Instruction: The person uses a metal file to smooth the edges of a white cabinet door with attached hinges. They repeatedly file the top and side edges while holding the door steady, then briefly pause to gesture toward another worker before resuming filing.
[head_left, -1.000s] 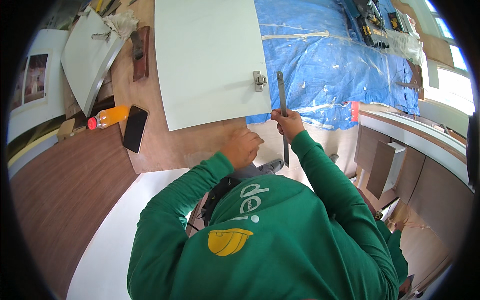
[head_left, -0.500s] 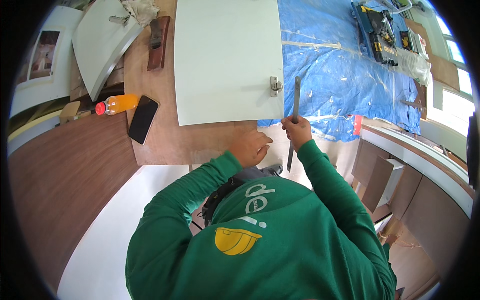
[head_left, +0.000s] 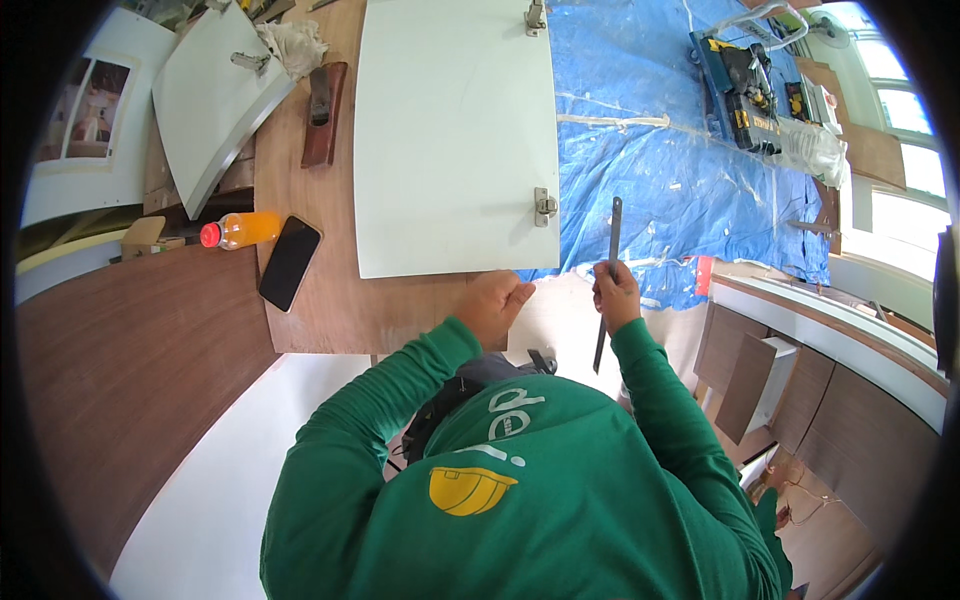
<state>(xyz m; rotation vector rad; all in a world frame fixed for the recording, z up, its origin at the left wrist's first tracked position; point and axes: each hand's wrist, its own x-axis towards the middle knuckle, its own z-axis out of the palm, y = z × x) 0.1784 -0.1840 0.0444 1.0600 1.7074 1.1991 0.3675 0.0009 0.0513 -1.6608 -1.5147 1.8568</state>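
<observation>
A thin steel ruler (head_left: 614, 230) with a hole at its far end is pinched in my right hand (head_left: 619, 293). It stands off the right side of a white cabinet door panel (head_left: 455, 150), over the gap beside the wooden board. Two metal hinges are fixed along the panel's right edge, the nearer hinge (head_left: 544, 207) and the farther hinge (head_left: 535, 17). My left hand (head_left: 490, 306) is curled closed by the panel's near edge, thumb pointing right. No object shows in it, and its fingertips are partly hidden.
On the wooden board (head_left: 320, 335) lie a black phone (head_left: 290, 263), an orange drink bottle (head_left: 243, 231) and a wooden hand plane (head_left: 322, 115). Another white panel (head_left: 210, 110) leans at far left. Blue sheeting (head_left: 650, 170) spreads rightward under a toolbox (head_left: 745, 110). A cabinet drawer (head_left: 755, 390) stands pulled out.
My right hand has moved slightly right with the ruler, drawing away from the panel. My left fingers have curled in more. The view has shifted, bringing the farther hinge into sight.
</observation>
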